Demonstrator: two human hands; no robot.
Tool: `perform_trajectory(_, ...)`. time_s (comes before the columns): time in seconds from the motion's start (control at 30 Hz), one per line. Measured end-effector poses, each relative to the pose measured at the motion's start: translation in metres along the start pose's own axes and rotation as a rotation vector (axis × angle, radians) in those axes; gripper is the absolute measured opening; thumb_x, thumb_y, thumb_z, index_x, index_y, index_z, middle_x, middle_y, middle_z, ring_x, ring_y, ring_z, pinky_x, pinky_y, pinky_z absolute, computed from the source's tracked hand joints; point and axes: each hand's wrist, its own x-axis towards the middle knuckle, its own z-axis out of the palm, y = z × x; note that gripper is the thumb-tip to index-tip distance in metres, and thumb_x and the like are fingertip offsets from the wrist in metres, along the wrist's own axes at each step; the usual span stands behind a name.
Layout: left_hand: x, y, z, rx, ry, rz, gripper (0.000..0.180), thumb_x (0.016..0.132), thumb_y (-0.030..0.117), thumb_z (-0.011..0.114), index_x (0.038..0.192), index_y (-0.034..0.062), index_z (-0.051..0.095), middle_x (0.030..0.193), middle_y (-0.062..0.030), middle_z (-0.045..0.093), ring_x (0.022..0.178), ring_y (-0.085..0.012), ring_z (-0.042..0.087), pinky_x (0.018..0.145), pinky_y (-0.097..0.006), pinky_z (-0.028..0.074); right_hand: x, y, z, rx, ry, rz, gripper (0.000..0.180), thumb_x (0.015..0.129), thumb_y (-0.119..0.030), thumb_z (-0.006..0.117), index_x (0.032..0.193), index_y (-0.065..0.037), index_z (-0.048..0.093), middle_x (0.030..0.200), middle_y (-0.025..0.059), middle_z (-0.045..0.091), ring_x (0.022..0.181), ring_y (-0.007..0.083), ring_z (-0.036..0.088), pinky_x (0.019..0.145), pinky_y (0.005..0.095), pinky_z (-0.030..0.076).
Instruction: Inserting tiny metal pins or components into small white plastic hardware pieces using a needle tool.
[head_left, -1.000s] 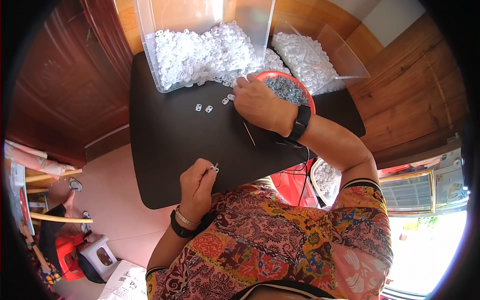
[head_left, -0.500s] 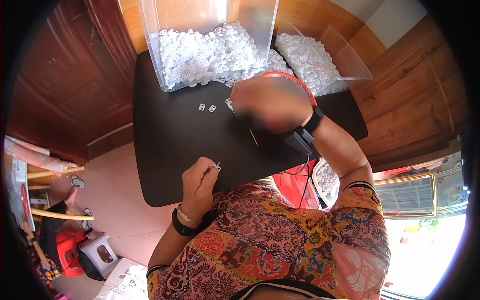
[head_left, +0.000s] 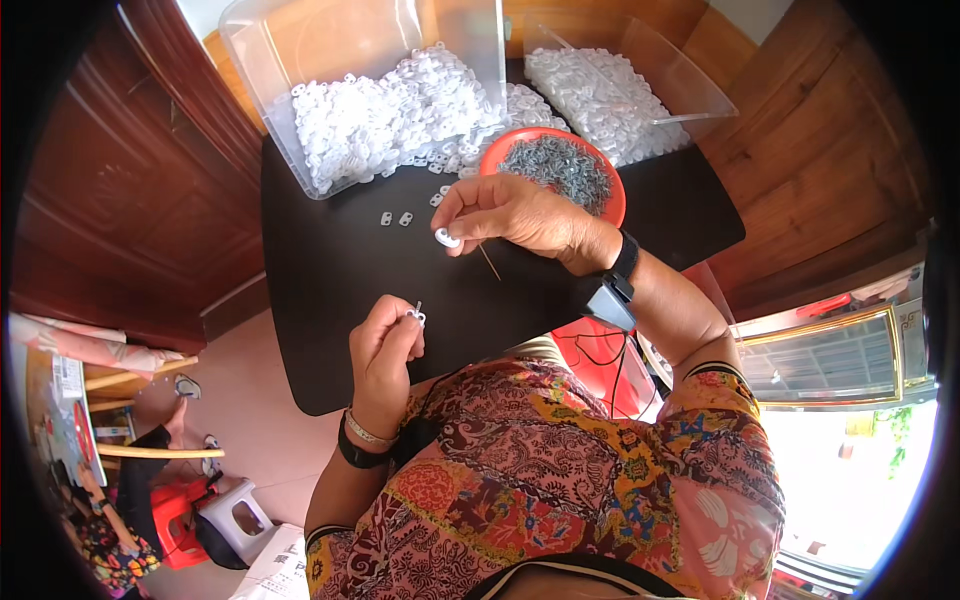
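My left hand [head_left: 383,345] is closed near the table's front edge, pinching a small white plastic clip [head_left: 419,319] with a thin metal pin standing up from it. Ahead and to the right, my right hand [head_left: 530,213] holds another white clip [head_left: 446,238] between thumb and fingers. A thin brown stick [head_left: 490,262] shows from beneath this hand; whether it is held or lies on the table I cannot tell. Behind the right hand is a red bowl [head_left: 619,212] full of grey metal pins [head_left: 560,170]. Two loose white clips [head_left: 386,218] lie on the black table [head_left: 320,270].
A large clear bin [head_left: 308,170] heaped with white clips stands at the back left, some spilling out in front. Another clear bin [head_left: 700,110] of them sits at the back right. Wooden panels [head_left: 830,170] border the right side. A person sits at the lower left beside stools [head_left: 240,515].
My right hand has come away from over the red bowl, leftward and nearer, uncovering the pins. The left hand keeps its clip and has hardly moved. The whole view has shifted slightly.
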Motion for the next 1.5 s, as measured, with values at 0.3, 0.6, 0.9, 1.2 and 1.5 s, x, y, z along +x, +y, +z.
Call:
perform_trajectory(0.3, 0.013, 0.013, 0.014, 0.019, -0.022, 0.067, 0.017, 0.09, 0.012, 0.048, 0.077, 0.0017, 0.05, 0.061, -0.0003, 0.047, 0.055, -0.0059, 0.04, 0.05, -0.023, 0.031, -0.02, 0.007, 0.016, 0.308, -0.017, 0.019, 0.019, 0.09, -0.012, 0.062, 0.105, 0.0, 0.06, 0.086, 0.0034, 0.064, 0.078, 0.0115, 0.064, 0.074, 0.0253, 0.052)
perform_trajectory(0.6, 0.012, 0.011, 0.016, 0.059, -0.014, 0.042, 0.015, 0.09, 0.01, 0.048, 0.077, 0.002, 0.05, 0.061, 0.0003, 0.046, 0.055, -0.0052, 0.04, 0.05, -0.022, 0.031, -0.024, 0.01, 0.029, 0.098, 0.086, -0.161, 0.014, 0.089, -0.008, 0.064, 0.1, 0.001, 0.061, 0.085, 0.0021, 0.064, 0.079, 0.0085, 0.061, 0.073, 0.0231, 0.05)
perform_trajectory(0.9, 0.012, 0.007, 0.014, 0.088, -0.032, 0.033, 0.015, 0.091, 0.009, 0.048, 0.078, 0.0019, 0.05, 0.062, 0.0009, 0.045, 0.056, -0.0046, 0.039, 0.05, -0.021, 0.031, -0.029, 0.003, 0.035, -0.128, 0.086, -0.181, 0.012, 0.09, -0.006, 0.061, 0.1, 0.002, 0.061, 0.086, 0.0015, 0.063, 0.08, 0.0075, 0.059, 0.074, 0.0224, 0.048)
perform_trajectory(1.2, 0.011, 0.002, 0.013, 0.117, -0.034, 0.053, 0.014, 0.091, 0.009, 0.048, 0.079, 0.0013, 0.05, 0.062, 0.0009, 0.044, 0.056, -0.005, 0.039, 0.05, -0.022, 0.031, -0.025, 0.012, 0.037, -0.13, 0.085, -0.178, 0.012, 0.09, -0.006, 0.061, 0.099, 0.002, 0.061, 0.088, 0.0022, 0.062, 0.08, 0.0073, 0.059, 0.074, 0.0219, 0.049)
perform_trajectory(1.5, 0.011, -0.001, 0.015, 0.164, -0.029, 0.069, 0.014, 0.091, 0.009, 0.049, 0.079, 0.0015, 0.049, 0.061, 0.001, 0.043, 0.056, -0.0051, 0.038, 0.051, -0.022, 0.031, -0.026, 0.014, 0.038, -0.185, 0.11, -0.213, 0.011, 0.09, -0.005, 0.061, 0.099, 0.001, 0.061, 0.087, 0.0023, 0.063, 0.079, 0.0073, 0.06, 0.072, 0.0218, 0.049)
